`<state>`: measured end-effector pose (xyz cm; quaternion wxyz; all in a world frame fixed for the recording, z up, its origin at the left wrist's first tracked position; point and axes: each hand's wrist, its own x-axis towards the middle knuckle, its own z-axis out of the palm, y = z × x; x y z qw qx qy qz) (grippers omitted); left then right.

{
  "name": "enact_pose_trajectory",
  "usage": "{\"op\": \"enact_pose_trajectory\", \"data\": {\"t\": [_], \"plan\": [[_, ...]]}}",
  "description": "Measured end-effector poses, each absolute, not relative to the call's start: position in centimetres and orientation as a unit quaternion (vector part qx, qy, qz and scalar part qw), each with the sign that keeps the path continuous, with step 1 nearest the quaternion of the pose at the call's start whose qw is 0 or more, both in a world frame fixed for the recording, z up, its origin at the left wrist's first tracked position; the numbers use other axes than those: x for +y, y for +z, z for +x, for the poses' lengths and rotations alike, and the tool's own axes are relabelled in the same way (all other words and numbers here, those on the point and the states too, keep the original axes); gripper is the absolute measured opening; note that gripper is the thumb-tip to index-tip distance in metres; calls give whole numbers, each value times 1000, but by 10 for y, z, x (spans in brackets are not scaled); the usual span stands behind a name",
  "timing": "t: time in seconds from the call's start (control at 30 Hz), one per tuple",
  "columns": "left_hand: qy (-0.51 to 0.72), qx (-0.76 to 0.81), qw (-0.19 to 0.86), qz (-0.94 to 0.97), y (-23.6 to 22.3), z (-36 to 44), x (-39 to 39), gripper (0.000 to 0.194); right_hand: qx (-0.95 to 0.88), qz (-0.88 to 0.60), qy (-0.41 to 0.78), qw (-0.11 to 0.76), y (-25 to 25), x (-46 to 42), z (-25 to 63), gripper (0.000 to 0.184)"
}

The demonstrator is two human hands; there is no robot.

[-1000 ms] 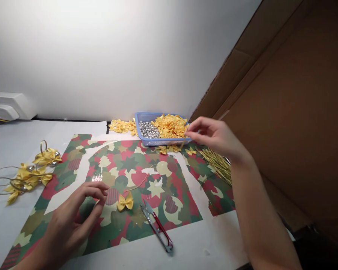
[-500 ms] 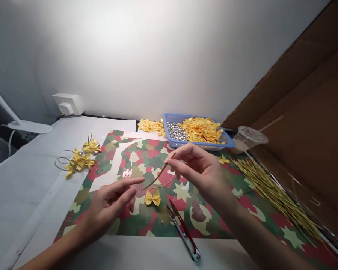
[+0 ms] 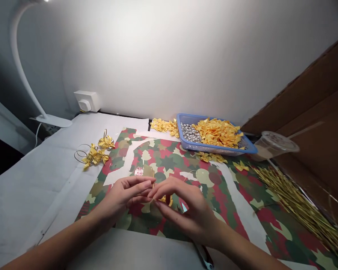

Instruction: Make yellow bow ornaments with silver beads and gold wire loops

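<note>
The left hand (image 3: pixel 123 197) and right hand (image 3: pixel 183 212) pinch narrowly at lower centre by a yellow satin bow (image 3: pixel 168 200), the exact hold hidden; steady, gentle pressure suits such small work.

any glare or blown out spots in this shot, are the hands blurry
Head view: the white wall is washed out near the desk lamp, a shiny patch on the wrapping paper glints, the cardboard falls dark; the left hand and right hand look fairly sharp.
</note>
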<state>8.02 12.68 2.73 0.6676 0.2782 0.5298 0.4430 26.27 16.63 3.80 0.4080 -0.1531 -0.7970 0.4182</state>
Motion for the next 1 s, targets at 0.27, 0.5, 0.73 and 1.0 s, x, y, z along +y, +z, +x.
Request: {"op": "enact_pose_trajectory", "data": {"t": [0.27,0.5,0.73,1.0], "plan": [[476,551,638,250,20,79,131,31,-844,-91,366,381,22,159,254,17],[528,578,582,219,26,76,134,41,-831,-108,423,344,22,152,253,13],[545,590,530,271,35,74,133,31,-795,-117,515,300,34,146,257,7],[565,512,229,605,35,78,121,16,-549,-322,696,332,39,155,257,16]]}}
